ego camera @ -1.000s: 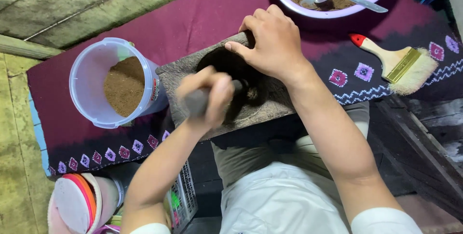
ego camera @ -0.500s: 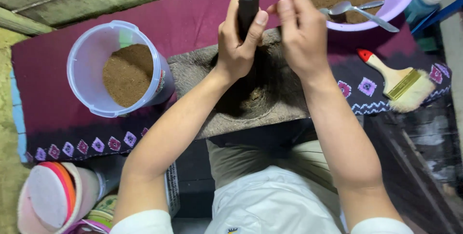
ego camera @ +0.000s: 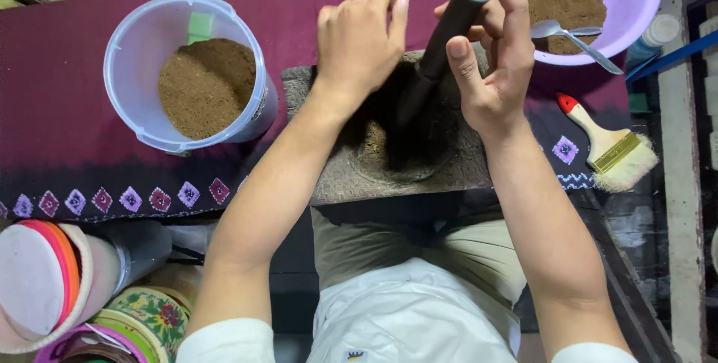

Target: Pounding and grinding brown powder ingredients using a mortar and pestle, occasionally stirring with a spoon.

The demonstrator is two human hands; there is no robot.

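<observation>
The pestle, dark and cylindrical, stands tilted in the stone mortar, its flat top leaning away toward the far right, its lower end lost in the dark hollow. The right hand has it: thumb on the near side, fingers curled round the far side, closed on the upper shaft. The left hand lies knuckles-up over the mortar's far left rim, fingers loosely bent and together; I cannot tell whether it holds anything beneath.

To grind well here, I judge the pestle should stay low in the hollow, pressed and rolled rather than lifted high, with the left hand steadying the stone and kept out of the stroke, so powder does not jump onto the cloth.

Left of the mortar stands a clear tub part full of brown powder, a pale green slip on its far inner wall. At far right a lilac bowl holds more powder and a spoon. A brush with a red-tipped wooden handle lies to the right. At bottom left lie round tins, one with a flower pattern on green, and a stack of coloured lids
</observation>
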